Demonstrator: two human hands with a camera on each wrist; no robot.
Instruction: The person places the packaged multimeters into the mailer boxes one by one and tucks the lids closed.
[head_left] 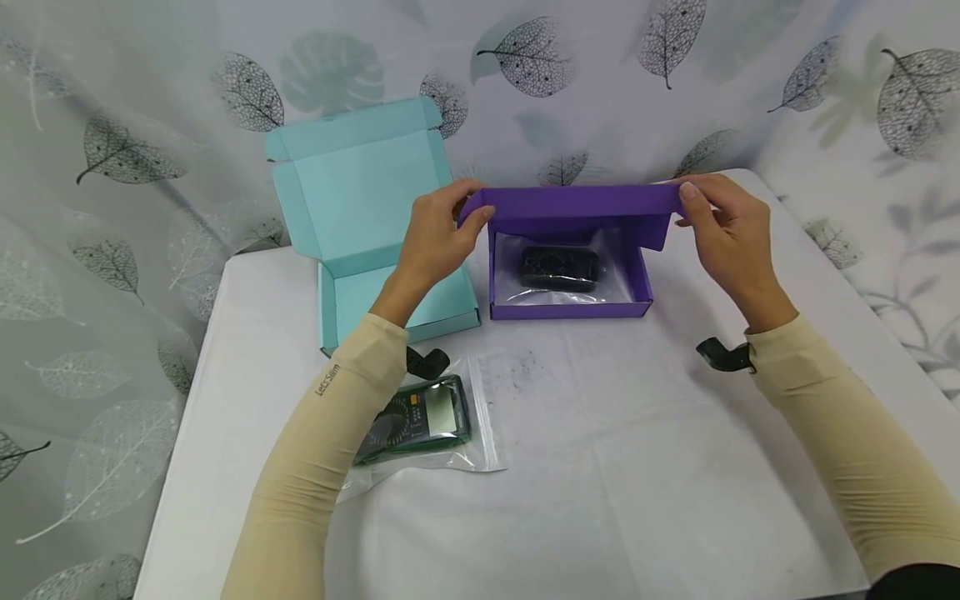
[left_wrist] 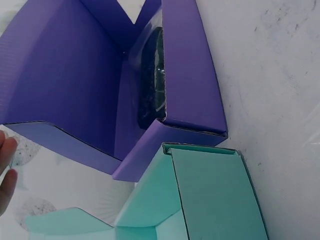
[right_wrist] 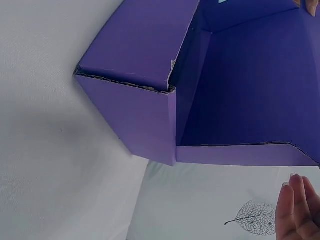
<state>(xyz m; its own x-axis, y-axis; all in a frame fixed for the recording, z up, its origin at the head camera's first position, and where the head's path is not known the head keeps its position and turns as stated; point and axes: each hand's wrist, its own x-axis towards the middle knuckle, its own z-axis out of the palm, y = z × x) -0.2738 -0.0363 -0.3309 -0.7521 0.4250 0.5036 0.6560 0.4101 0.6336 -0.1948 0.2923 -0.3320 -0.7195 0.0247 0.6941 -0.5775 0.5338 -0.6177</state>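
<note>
A purple cardboard box [head_left: 572, 312] stands on the table with its lid [head_left: 579, 202] raised and tilted over it. My left hand [head_left: 435, 229] pinches the lid's left corner between thumb and fingers. At the opposite corner, my right hand [head_left: 731, 237] grips the lid with the thumb on the near face. Inside the box lies a dark device [head_left: 558, 268] in a clear plastic bag [head_left: 510, 279]. The left wrist view shows the lid's side flap [left_wrist: 70, 145] standing out from the box. Only fingertips [right_wrist: 300, 205] of the right hand show in its wrist view.
An opened turquoise box [head_left: 375, 192] stands close to the purple box's left side, its lid leaning back. Nearer the front, a multimeter [head_left: 442, 408] in a zip bag [head_left: 483, 425] lies partly under the left forearm. A leaf-patterned curtain [head_left: 600, 83] hangs behind the table [head_left: 600, 500].
</note>
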